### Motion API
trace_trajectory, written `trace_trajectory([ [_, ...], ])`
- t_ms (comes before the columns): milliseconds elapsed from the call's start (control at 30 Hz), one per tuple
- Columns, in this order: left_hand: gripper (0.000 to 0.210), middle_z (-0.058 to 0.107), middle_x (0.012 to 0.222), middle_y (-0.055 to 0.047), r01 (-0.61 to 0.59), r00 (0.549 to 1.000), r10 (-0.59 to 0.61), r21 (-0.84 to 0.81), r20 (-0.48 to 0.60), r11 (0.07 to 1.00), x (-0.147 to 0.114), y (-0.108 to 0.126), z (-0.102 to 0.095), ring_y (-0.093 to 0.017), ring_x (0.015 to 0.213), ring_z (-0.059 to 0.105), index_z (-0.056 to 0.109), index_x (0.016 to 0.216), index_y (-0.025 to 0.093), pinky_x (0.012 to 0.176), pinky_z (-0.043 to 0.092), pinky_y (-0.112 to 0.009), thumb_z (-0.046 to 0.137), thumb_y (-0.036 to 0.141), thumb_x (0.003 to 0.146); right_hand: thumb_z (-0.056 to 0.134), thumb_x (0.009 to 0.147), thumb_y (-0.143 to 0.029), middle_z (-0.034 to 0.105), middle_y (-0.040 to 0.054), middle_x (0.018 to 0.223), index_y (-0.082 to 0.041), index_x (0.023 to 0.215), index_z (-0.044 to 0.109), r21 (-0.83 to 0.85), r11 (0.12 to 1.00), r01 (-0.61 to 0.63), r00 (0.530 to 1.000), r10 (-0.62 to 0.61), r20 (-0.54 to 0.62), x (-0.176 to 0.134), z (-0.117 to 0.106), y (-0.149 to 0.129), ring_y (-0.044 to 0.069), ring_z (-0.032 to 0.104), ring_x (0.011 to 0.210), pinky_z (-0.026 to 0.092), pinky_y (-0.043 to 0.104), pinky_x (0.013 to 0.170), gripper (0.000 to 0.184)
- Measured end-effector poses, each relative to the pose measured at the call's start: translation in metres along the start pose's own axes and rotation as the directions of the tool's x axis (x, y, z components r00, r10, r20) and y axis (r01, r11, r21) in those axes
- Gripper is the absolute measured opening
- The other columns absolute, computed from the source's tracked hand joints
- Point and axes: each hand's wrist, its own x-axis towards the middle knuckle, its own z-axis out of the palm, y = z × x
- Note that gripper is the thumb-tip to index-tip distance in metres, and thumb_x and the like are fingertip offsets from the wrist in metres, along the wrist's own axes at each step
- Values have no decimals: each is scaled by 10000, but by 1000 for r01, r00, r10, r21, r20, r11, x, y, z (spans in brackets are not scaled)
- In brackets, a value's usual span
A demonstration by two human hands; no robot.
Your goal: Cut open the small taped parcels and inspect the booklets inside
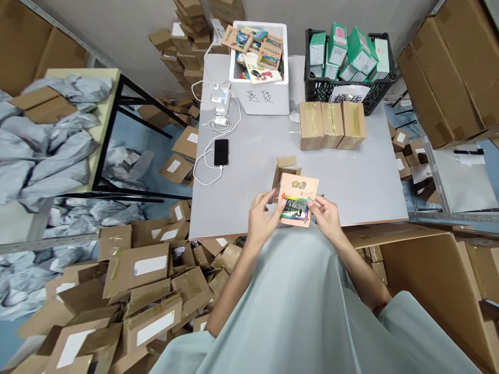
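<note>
Where shipping cartons (150,291) lie heaped on the floor, a grey table (362,182) carries a white foam bin (265,98), a black crate (312,83), three taped boxes (332,124) and a charging phone (221,152). Over its near edge, the left hand (262,217) and right hand (326,217) pinch a pink packet (299,199) by its sides, just before a small open box (286,169).

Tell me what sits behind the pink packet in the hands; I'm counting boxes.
A small open cardboard box stands just behind the pink packet; its lower part and its contents are hidden.
</note>
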Motion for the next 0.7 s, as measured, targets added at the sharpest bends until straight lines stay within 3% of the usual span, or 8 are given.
trace_trajectory([
  [100,497,807,964,-96,246,947,-182,-235,266,940,8,-5,-8,-212,814,687,867,995,193,694,553,-313,816,678,898,777,880,-790,840,58,921,-234,1015,816,-16,1000,0,1000,1,13,2,-4,-4,247,775,865,646,338,750,573],
  [133,503,798,910,-84,289,932,-207,-265,297,920,8,-5,-9,-198,768,670,862,941,189,679,546,-308,833,687,877,774,884,-789,829,50,884,-232,1001,815,-27,1000,4,1000,-4,11,2,-5,-4,232,759,818,634,323,715,571],
  [200,477,758,813,-50,285,945,-223,-264,241,922,4,-2,-7,-164,686,605,849,882,192,649,506,-290,861,669,856,754,905,-784,800,38,823,-227,981,809,-51,999,13,1000,-13,5,4,-6,-3,210,728,751,608,302,670,564],
  [333,384,660,700,-6,149,989,-144,-170,46,974,-6,8,3,-147,646,512,833,832,216,650,452,-288,846,596,890,724,929,-769,767,32,794,-235,949,782,-81,997,19,1000,-19,-7,7,-6,1,219,733,764,617,315,714,537],
  [500,308,629,699,0,69,996,-74,-84,-54,994,-6,10,9,-163,679,527,815,796,227,670,443,-298,824,514,907,688,966,-738,803,41,850,-241,963,793,-110,993,39,999,-40,-9,7,-4,4,234,768,836,648,330,777,508],
  [600,251,628,701,5,53,994,-59,-65,-97,996,-2,8,7,-164,680,532,818,804,234,674,442,-299,825,464,904,681,989,-707,859,77,1052,-231,1094,820,-133,989,65,997,-68,-23,5,-3,4,260,814,1012,675,366,902,508],
  [700,234,647,716,4,25,989,-31,-46,-148,999,0,6,4,-171,688,541,813,806,242,683,451,-308,829,452,909,729,990,-644,805,126,1387,-222,1318,790,-164,982,96,975,-126,-184,0,-2,1,300,769,1303,615,462,1151,537],
])
